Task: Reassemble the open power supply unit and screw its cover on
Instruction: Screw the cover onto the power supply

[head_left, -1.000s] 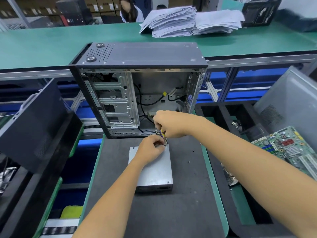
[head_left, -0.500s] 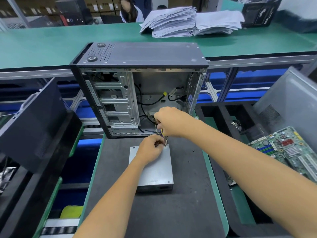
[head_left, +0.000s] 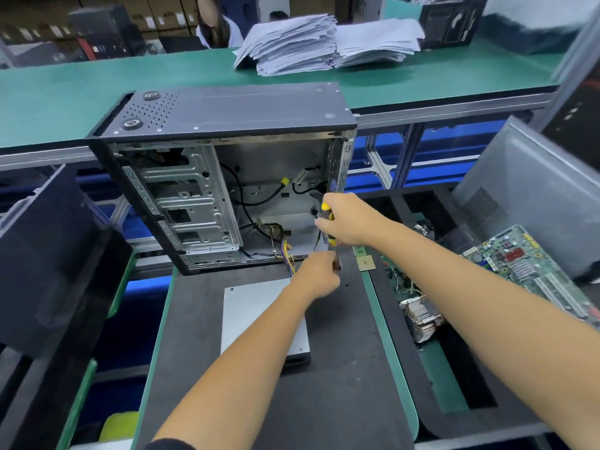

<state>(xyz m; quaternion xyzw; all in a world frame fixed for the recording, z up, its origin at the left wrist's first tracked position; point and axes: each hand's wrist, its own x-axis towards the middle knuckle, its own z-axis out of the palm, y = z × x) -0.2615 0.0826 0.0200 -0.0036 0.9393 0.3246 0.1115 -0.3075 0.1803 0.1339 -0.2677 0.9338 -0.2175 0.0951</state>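
The grey metal power supply unit [head_left: 250,316] lies flat on the dark mat, its cover on top. A bundle of coloured wires [head_left: 288,254] leaves its far edge. My right hand [head_left: 345,220] grips a yellow-and-black screwdriver [head_left: 328,222] held upright above the unit's far right corner. My left hand [head_left: 319,276] sits just below it, fingers curled around the screwdriver's shaft near the tip. The tip and any screw are hidden by my left hand.
An open black computer case [head_left: 224,177] stands upright right behind the unit. A motherboard [head_left: 532,264], a heatsink [head_left: 420,316] and a small chip [head_left: 365,263] lie to the right. A black panel [head_left: 45,254] leans at the left. Paper stacks [head_left: 324,43] sit on the green bench.
My right hand has lifted the screwdriver higher, showing more of the handle. My left hand stays at the unit's far right corner. The view has shifted slightly.
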